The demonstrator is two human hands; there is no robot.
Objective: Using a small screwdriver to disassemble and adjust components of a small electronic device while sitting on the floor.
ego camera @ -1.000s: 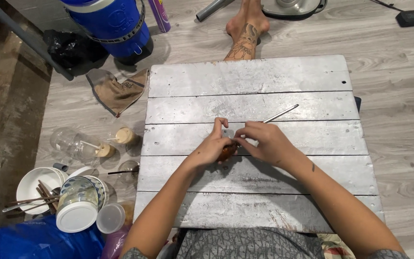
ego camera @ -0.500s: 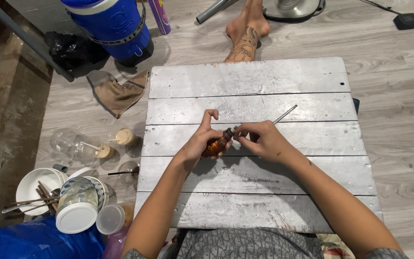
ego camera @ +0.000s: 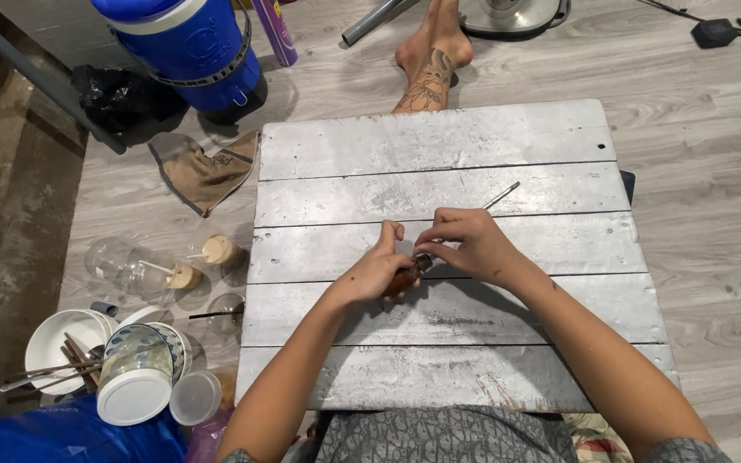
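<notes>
Both hands meet near the middle of the grey plank table (ego camera: 439, 137). The left hand (ego camera: 379, 270) is curled shut around the amber-brown handle of a screwdriver (ego camera: 406, 276), thumb sticking up toward 12 o'clock. The right hand (ego camera: 465, 244) sits just beside it at 2 o'clock, its fingers bent and pinched together over the spot where handle meets shaft; whether they grip the shaft itself or some small part there I cannot tell, as the knuckles hide it. The screwdriver lies low across the planks, its thin metal shaft running out from under the right hand toward 1 o'clock, the tip resting on the boards.

Off the table's far-left corner, at 11 o'clock, stands a big blue water cooler (ego camera: 186, 43). A bare tattooed foot (ego camera: 430, 64) rests on the floor at 12 o'clock, beyond the table's far edge. A tan cloth (ego camera: 203, 171) lies crumpled at 10 o'clock. At 8 o'clock sits a heap of white bowls (ego camera: 66, 343) with chopsticks, and between them and the cloth some clear plastic cups (ego camera: 160, 273) lie tipped over.
</notes>
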